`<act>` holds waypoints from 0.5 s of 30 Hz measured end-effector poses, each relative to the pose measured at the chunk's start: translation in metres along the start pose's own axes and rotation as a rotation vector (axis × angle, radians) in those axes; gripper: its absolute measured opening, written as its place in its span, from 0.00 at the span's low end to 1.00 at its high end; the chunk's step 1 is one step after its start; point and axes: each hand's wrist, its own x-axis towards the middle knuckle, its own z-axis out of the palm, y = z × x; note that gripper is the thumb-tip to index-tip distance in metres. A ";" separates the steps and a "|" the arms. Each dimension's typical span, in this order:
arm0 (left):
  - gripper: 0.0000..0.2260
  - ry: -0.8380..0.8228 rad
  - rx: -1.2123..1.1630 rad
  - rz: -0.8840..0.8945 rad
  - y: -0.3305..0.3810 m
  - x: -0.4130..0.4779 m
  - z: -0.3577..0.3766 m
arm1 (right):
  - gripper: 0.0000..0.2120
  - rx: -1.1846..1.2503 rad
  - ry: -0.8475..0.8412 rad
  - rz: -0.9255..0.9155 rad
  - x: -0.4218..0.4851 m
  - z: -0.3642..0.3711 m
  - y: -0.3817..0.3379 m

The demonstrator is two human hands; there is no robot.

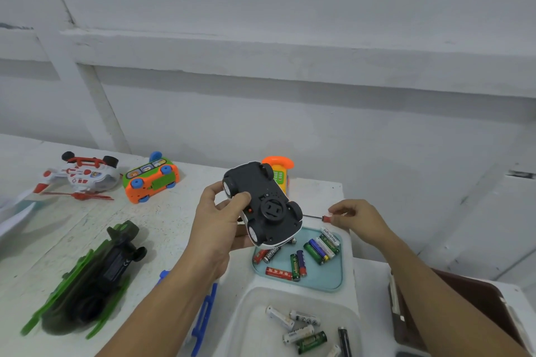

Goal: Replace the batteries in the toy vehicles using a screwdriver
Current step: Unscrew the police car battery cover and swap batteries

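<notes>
- Holding the car [261,197] underside up, the left grip [214,223] curled round its body above the tabletop [162,217].
- The right grip [358,217] pinched the screwdriver [320,217] by its red handle, just behind the battery tray [333,285].

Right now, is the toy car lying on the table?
No, the left hand holds the toy car in the air, underside showing.
</notes>
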 end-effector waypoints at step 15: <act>0.15 -0.074 0.022 0.052 0.014 0.011 0.005 | 0.05 0.111 0.088 -0.447 -0.055 -0.007 -0.152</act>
